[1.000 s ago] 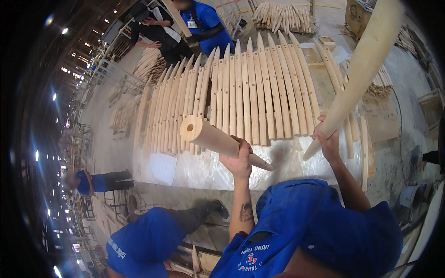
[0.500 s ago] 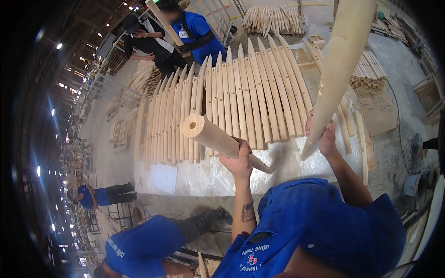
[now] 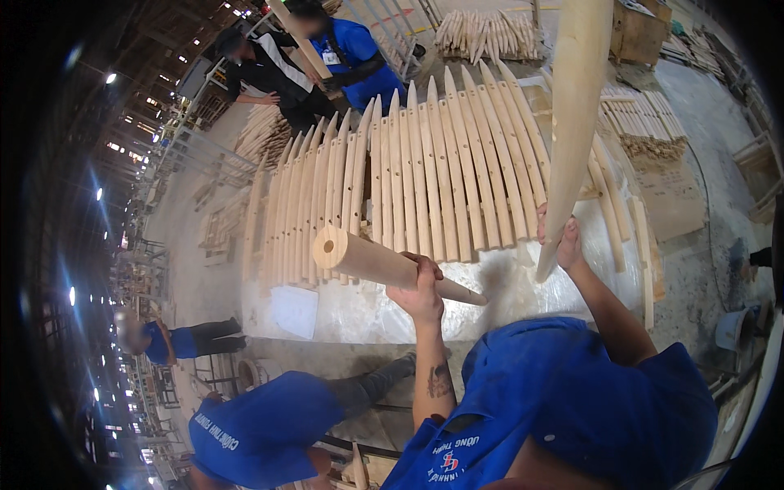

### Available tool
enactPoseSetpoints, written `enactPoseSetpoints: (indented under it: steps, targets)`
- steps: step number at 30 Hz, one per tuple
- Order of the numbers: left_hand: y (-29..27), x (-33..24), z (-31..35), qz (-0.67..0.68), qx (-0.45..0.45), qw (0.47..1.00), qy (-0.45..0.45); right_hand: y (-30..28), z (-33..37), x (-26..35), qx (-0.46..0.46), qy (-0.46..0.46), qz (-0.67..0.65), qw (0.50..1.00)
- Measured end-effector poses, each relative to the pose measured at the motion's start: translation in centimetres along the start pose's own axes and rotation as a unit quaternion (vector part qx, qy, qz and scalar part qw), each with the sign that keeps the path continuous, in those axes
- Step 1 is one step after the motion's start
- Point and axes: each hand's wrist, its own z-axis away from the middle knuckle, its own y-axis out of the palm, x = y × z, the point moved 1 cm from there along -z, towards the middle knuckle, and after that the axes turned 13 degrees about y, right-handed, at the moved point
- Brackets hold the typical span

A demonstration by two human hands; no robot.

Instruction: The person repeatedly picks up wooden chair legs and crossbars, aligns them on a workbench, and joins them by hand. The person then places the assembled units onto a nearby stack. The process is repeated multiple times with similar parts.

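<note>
My left hand (image 3: 422, 287) grips a tapered pale wooden leg (image 3: 371, 261) around its middle. The leg lies nearly level, its thick end with a drilled hole pointing left and its thin tip pointing right. My right hand (image 3: 563, 242) holds a second, longer tapered leg (image 3: 576, 114) by its thin lower end, and it stands almost upright in front of me. Both hands hover above the near edge of a table covered in plastic sheet (image 3: 367, 314).
A long row of tapered wooden legs (image 3: 425, 188) lies side by side on the table. Two people (image 3: 318, 61) work at its far side. One person in blue (image 3: 261, 425) crouches at lower left, another (image 3: 175, 339) farther left. Wood stacks (image 3: 486, 33) and crates stand behind.
The leg in my right hand has swung from a rightward lean to nearly upright. The leg in my left hand has hardly moved.
</note>
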Motion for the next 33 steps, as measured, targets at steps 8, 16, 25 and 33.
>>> enactPoseSetpoints:
  steps: [8, 16, 25, 33]
  targets:
    - [-0.3, 0.3, -0.1, -0.009, -0.001, 1.0, 0.014, -0.2, -1.1, -0.8, -0.048, 0.038, -0.003, 0.998]
    - [0.0, 0.4, -0.5, -0.019, -0.01, 1.0, 0.012, -0.8, -1.7, -0.9, -0.054, 0.045, -0.032, 0.997]
    - [0.8, 1.1, -1.1, -0.004, 0.008, 1.0, 0.001, -1.3, -1.1, -1.3, -0.039, 0.025, -0.019, 0.999]
    - [1.2, 1.2, -0.9, -0.006, 0.006, 1.0, 0.009, -1.4, -0.7, -0.7, -0.029, 0.017, -0.011, 0.999]
